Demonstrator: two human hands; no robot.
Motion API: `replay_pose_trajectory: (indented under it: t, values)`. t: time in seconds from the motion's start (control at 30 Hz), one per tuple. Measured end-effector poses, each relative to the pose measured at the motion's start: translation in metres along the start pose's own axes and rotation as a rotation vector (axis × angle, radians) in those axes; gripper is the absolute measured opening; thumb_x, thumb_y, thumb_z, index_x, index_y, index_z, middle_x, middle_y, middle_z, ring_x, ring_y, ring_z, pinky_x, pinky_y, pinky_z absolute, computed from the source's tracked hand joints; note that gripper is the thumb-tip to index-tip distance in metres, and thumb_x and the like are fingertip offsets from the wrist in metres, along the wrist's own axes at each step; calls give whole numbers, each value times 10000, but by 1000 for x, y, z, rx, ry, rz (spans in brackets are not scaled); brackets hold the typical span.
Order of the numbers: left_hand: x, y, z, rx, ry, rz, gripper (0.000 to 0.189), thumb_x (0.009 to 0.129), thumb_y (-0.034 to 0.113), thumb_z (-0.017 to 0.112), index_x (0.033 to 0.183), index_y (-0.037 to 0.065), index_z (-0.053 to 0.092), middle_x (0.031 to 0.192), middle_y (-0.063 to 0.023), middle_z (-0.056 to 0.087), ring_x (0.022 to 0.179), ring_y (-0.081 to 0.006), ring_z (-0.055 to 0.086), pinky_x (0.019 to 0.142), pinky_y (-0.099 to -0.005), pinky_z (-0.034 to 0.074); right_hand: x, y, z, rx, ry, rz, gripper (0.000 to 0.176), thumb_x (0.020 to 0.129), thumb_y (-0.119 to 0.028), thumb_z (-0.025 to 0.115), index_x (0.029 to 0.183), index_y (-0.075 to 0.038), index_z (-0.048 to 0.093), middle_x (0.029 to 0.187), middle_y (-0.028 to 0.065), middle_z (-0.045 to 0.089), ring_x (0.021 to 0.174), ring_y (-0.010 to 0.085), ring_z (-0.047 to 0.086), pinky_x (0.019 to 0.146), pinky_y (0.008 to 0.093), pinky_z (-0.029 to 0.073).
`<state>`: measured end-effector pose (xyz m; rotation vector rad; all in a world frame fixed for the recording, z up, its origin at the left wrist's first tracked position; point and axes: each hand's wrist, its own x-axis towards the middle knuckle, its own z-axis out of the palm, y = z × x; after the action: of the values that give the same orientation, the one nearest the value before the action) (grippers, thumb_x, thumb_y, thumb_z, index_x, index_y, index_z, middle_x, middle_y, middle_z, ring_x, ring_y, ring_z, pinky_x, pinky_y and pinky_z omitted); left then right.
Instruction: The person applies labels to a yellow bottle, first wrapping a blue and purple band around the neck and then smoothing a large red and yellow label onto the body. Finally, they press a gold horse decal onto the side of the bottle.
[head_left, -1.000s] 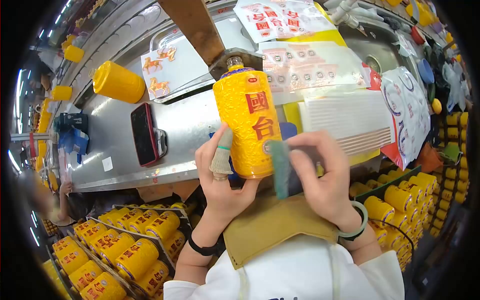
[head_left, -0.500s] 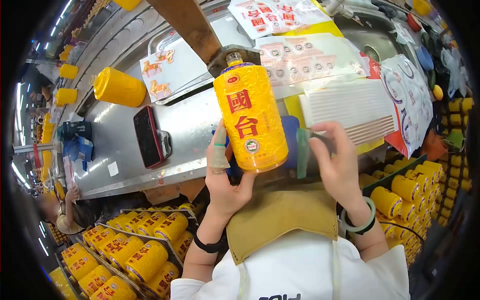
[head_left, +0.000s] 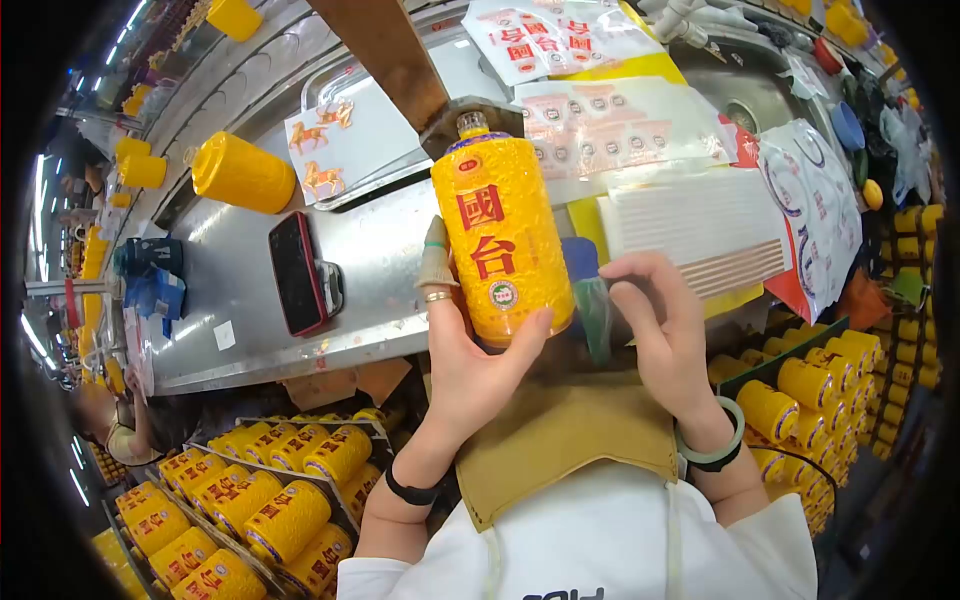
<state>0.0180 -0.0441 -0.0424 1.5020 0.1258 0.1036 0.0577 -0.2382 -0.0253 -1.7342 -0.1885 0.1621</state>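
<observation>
A yellow textured bottle (head_left: 508, 245) with red characters and a small round emblem leans with its neck against a metal bracket (head_left: 470, 120). My left hand (head_left: 480, 370) grips its lower end, thumb across the front; a finger cover and a ring show on that hand. Beside the bottle's lower right side, my right hand (head_left: 665, 330) has its thumb and forefinger pinched at the top of a green translucent strip (head_left: 597, 325). The strip hangs down close to the bottle. A blue pad (head_left: 580, 258) is partly hidden behind it.
Sticker sheets (head_left: 600, 130) and a striped white sheet (head_left: 690, 225) lie at right. Gold horse decals (head_left: 322, 180), a phone (head_left: 292, 272) and a yellow canister (head_left: 243, 175) are at left. Racks of yellow bottles (head_left: 290, 520) flank me. Another person (head_left: 125, 430) sits far left.
My left thumb has moved up onto the bottle's front. My right hand and the green strip have shifted slightly left and down, closer to the bottle.
</observation>
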Motion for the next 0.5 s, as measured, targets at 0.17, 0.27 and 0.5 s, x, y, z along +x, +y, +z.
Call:
replay_pose_trajectory:
  t: [0.17,0.27,0.5]
  values:
    - [0,0,2,10,8,3,913,887,-35,732,1599,23,163,1497,-145,426,1340,-253,520,1067,-398,509,2,3,2,69,-3,24,143,1010,-28,589,1124,9,665,1037,63,663,950,131,616,868,269,487]
    - [1,2,3,-41,60,-25,862,855,19,791,1520,-43,245,1397,-164,484,1274,-229,572,1039,-359,505,4,5,2,68,-29,29,145,1008,-20,586,1125,13,666,1050,62,654,957,135,615,873,268,486]
    - [2,-3,-25,-166,-133,48,1060,881,73,777,1634,-37,39,1626,-176,301,1510,-282,321,1227,-432,300,12,-3,-1,-10,-129,109,247,954,-118,714,1153,-4,622,1051,56,630,993,159,587,920,319,472]
